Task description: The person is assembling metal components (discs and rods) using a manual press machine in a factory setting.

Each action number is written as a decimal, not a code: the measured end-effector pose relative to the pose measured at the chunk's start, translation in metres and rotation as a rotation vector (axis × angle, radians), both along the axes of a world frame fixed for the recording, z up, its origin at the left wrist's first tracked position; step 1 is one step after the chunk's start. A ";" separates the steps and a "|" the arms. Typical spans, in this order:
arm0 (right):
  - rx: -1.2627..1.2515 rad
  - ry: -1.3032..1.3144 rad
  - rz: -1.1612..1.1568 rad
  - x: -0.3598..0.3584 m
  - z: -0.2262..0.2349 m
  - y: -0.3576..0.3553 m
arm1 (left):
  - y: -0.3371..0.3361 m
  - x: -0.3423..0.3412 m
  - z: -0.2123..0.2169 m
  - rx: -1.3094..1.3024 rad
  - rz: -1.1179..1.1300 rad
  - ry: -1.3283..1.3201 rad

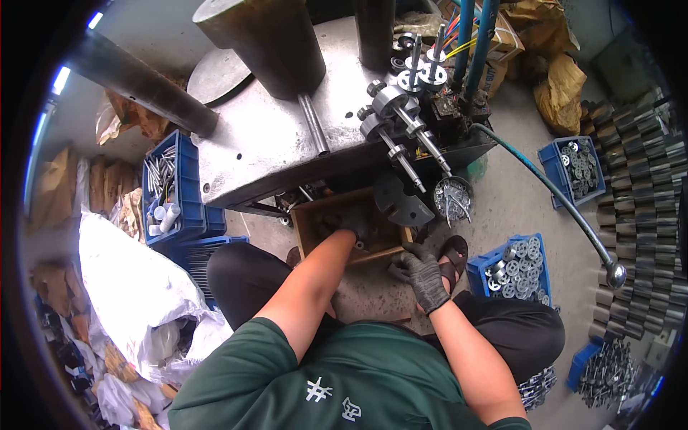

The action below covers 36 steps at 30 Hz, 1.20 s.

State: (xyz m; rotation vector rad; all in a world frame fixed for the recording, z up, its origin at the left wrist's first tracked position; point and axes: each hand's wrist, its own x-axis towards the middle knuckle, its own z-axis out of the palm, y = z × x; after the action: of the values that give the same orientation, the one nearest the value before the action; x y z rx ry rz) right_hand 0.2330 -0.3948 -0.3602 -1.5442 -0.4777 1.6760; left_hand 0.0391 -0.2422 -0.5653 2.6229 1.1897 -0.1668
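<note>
Right hand (pixel 421 276), gloved: fingers loosely bent, nothing seen in the grasp, at the near right corner of the wooden box (pixel 378 256). Can't tell if the fingertips touch the rim. Left hand (pixel 364 223) is down inside the box, in shadow; can't tell if it's gripping anything. Small ring (pixel 359 245) sits just beside the left wrist, at the box's near side. Box is between the person's knees, just in front of the counter.

Right of the right foot's sandal (pixel 453 256): blue bin (pixel 476 272) heaped with spoked discs (pixel 523 269). White sack (pixel 136 287) off to the left, near the left knee.

Past the box's right side: black plate (pixel 401 204), then a bowl (pixel 466 190) of small parts with a pliers-like tool on top.

Counter (pixel 265 168) is bare metal. Two stepped shafts (pixel 390 136) lie across its right edge, ends overhanging. Blue crate (pixel 188 190) of rods stands left of it. Tapered column (pixel 276 50) behind. Far right: stacked tubes (pixel 638 215).
</note>
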 end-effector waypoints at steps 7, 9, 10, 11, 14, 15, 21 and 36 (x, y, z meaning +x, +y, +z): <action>0.018 -0.086 0.030 0.018 -0.027 -0.010 | -0.003 0.040 0.042 -0.001 -0.134 0.058; 0.015 -0.085 0.028 0.019 -0.029 -0.010 | 0.005 0.034 0.022 -0.051 -0.181 -0.031; 0.035 -0.084 0.066 0.017 -0.032 -0.009 | 0.003 0.023 0.005 -0.053 -0.173 -0.026; 0.063 -0.074 0.113 0.010 -0.033 -0.006 | 0.002 0.005 -0.014 -0.060 -0.001 -0.030; 0.095 -0.086 0.124 0.009 -0.041 -0.008 | -0.006 -0.017 -0.032 -0.031 0.212 0.126; 0.094 -0.087 0.121 0.010 -0.045 -0.009 | -0.009 -0.021 -0.034 0.012 0.271 0.301; 0.089 -0.184 0.164 0.022 -0.049 -0.013 | -0.004 0.015 0.008 -0.167 0.215 0.502; 0.046 -0.086 0.111 0.008 -0.022 -0.006 | -0.011 0.005 0.027 -0.112 0.289 0.474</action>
State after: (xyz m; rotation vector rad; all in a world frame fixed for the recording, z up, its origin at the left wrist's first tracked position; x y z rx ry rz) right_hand 0.2410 -0.4009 -0.3823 -1.5864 -0.6530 1.6746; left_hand 0.0438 -0.2532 -0.5379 2.3473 1.6338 -0.8054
